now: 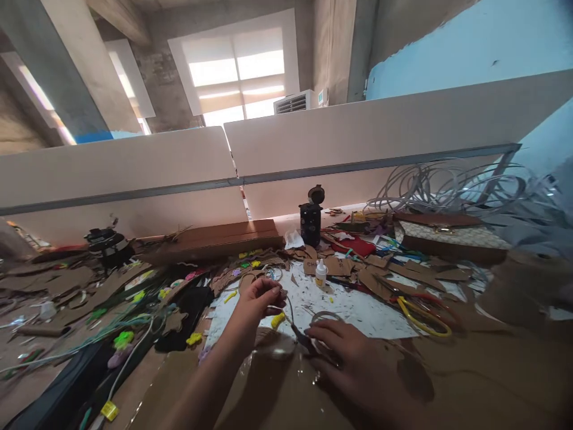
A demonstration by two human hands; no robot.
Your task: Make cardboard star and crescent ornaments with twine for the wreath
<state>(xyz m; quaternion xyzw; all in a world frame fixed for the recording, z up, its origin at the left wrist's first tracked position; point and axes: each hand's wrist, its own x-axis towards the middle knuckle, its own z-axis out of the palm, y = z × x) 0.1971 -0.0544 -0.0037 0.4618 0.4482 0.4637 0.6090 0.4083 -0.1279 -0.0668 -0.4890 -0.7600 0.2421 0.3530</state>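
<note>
- At 6 o'clock over the desk [380, 321]: left hand [262, 298] fingers pinching a thin strand [290, 310], right hand [344, 352] fingers wrapped round a dark tool [303, 339], its tip seemingly on the strand.
- Strand could slip or get nicked if the pinch loosens or the tool wanders, imo.
- Glue bottle [321, 275] at 1 o'clock from there, easy to knock; yellow-handled scissors [423, 318] at 3, cardboard scraps [421, 272] cluttering 2.

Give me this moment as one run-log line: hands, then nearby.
left hand: pinching small item, identity unclear | right hand: holding dark tool | beyond hands: white nozzle bottle
</note>
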